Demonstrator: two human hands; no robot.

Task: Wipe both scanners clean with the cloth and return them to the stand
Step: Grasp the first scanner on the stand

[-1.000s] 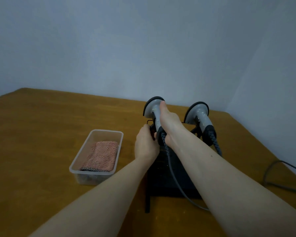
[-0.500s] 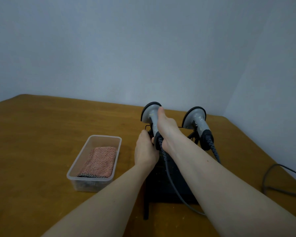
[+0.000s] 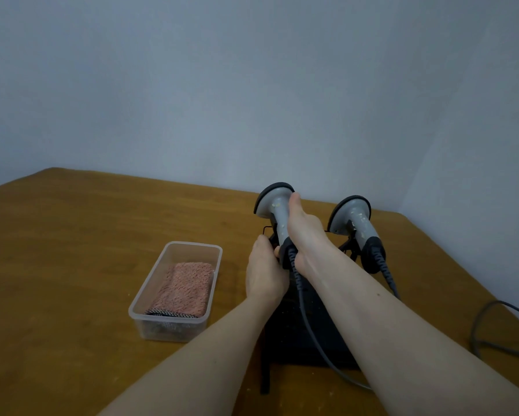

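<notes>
Two grey pistol-shaped handheld scanners with black rims are seated in a black wire stand (image 3: pixel 309 331) on a brown wooden table (image 3: pixel 72 235). The left scanner (image 3: pixel 274 205) is gripped along its handle by the right hand (image 3: pixel 304 235), thumb laid up toward the head. The left hand (image 3: pixel 265 271) is closed on the stand's frame beside that handle, apparently bracing it. The right scanner (image 3: pixel 353 220), flecked with pale debris, is untouched. The folded pink terry cloth (image 3: pixel 183 288) lies in a clear rectangular plastic tub (image 3: pixel 192 247), just left of the stand. The lift is best made straight along the cradle, the stand held down and the grey coiled cable (image 3: pixel 309 322) kept slack.
</notes>
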